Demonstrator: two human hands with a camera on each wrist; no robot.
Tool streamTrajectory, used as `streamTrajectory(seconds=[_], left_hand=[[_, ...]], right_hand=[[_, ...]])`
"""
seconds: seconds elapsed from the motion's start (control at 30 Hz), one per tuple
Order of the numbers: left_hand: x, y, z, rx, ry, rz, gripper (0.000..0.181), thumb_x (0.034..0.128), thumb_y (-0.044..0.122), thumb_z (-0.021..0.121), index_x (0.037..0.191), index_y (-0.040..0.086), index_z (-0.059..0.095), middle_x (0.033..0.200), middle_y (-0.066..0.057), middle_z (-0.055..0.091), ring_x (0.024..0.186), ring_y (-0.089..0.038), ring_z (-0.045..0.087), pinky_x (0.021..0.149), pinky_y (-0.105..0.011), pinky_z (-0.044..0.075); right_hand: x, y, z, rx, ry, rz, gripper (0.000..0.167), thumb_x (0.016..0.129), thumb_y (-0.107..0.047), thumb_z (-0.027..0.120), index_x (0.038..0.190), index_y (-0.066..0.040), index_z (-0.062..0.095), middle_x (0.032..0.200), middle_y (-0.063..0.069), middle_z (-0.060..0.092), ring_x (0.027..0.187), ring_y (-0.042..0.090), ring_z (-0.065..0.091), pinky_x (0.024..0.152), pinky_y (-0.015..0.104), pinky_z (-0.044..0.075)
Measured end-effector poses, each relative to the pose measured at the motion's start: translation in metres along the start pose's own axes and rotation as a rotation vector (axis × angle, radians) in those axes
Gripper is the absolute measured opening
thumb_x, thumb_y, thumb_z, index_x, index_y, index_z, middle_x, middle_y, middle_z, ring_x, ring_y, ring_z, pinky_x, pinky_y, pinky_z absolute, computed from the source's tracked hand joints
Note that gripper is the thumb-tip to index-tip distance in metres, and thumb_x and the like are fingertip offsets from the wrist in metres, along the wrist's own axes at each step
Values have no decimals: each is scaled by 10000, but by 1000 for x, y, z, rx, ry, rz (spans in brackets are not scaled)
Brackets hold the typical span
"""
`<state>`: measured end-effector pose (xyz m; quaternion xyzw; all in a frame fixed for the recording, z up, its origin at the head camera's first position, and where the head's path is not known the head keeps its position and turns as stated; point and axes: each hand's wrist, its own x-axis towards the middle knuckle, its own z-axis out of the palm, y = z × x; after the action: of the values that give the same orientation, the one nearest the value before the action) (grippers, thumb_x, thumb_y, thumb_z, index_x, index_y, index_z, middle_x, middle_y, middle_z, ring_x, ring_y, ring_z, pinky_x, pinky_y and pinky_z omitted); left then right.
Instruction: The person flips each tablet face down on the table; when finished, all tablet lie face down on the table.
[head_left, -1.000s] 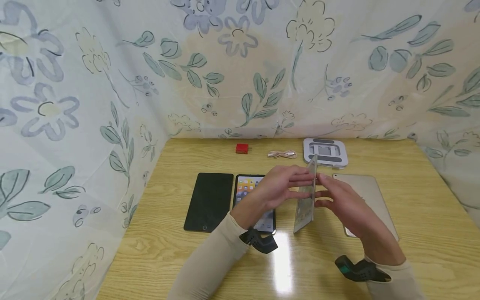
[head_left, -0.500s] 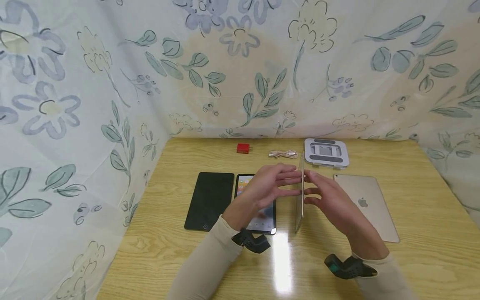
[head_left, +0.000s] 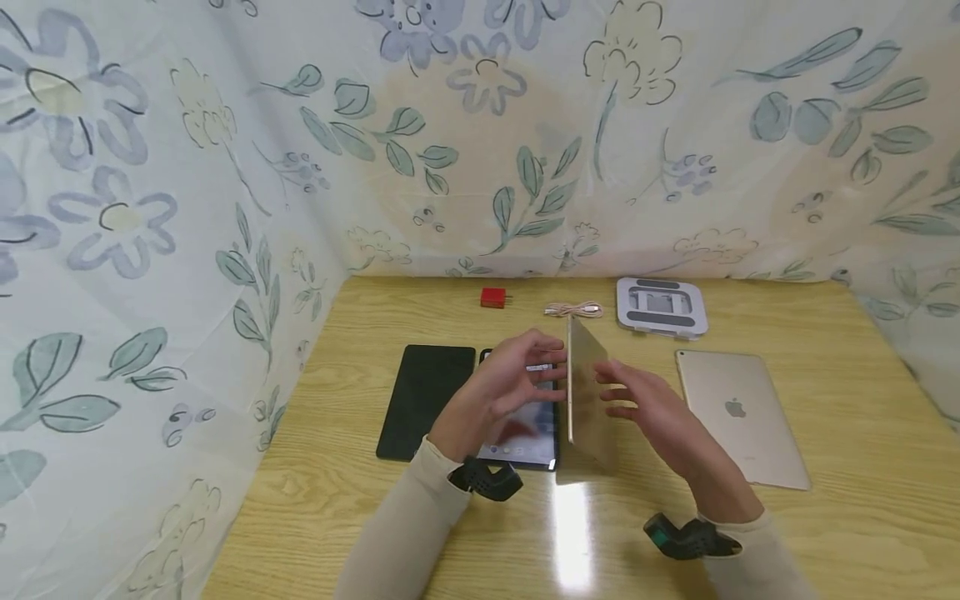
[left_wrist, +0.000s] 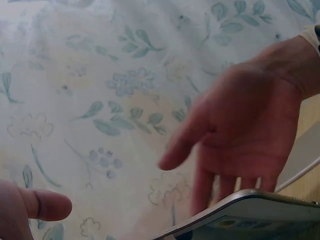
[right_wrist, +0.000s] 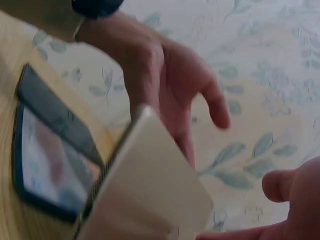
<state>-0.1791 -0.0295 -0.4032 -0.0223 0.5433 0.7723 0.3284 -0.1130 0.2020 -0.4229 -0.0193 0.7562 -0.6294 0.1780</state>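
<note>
A gold-backed tablet (head_left: 588,396) stands on edge between my two hands, its back towards the right. My left hand (head_left: 498,387) is on the screen side, fingers extended with their tips at the tablet. My right hand (head_left: 660,408) is on the back side, fingers loosely bent and thumb raised; the head view shows a small gap to the back. In the right wrist view, the back (right_wrist: 150,180) is plain and the left hand (right_wrist: 165,80) is partly hidden behind it. The left wrist view shows the tablet's rounded corner (left_wrist: 245,195) below the right hand (left_wrist: 245,115).
On the wooden table lie a black tablet (head_left: 426,400), a lit-screen tablet (head_left: 528,433) partly under my left hand, and a gold tablet (head_left: 738,417) face down. Along the back are a red charger plug (head_left: 492,297), a coiled cable (head_left: 573,309) and a grey stand (head_left: 662,307).
The upright tablet has moved left and turned, from showing its screen, through edge-on, to showing its gold back. Both hands have shifted left with it, and the right fingers have come away from it.
</note>
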Motion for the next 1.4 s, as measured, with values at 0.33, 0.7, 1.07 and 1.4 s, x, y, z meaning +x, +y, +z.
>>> streamTrajectory(seconds=[0.33,0.7,1.07,1.4], left_hand=[[7,-19,-12,-37,40,-24,452,1069,266,562,1435,1,575,1284,-120,556,1136,-282,596,996,-522,573],[16,-36,-5,-45,55,-47,489,1090,231,543,1509,-18,506,1516,-234,502,1419,-421,534,1220,-698,445],[25,-47,6,3,58,-66,324,1074,227,580,1308,4,578,1214,-111,549,1095,-269,580,1051,-546,580],[32,-54,13,57,63,-86,445,1063,253,624,1415,-11,559,1358,-170,556,1199,-317,596,1117,-571,565]], right_hand=[[-6,35,-26,-61,50,158,740,1204,-476,317,1651,113,306,1658,327,387,1502,483,452,1223,495,509],[-11,42,-38,-88,57,166,759,1202,-490,311,1658,117,293,1710,346,330,1541,507,404,1256,559,464],[-17,42,-50,-146,77,207,823,1191,-538,297,1649,146,282,1708,356,327,1532,516,407,1269,620,422],[-22,43,-58,-158,92,228,865,1185,-561,290,1653,166,241,1717,369,295,1517,526,420,1274,638,400]])
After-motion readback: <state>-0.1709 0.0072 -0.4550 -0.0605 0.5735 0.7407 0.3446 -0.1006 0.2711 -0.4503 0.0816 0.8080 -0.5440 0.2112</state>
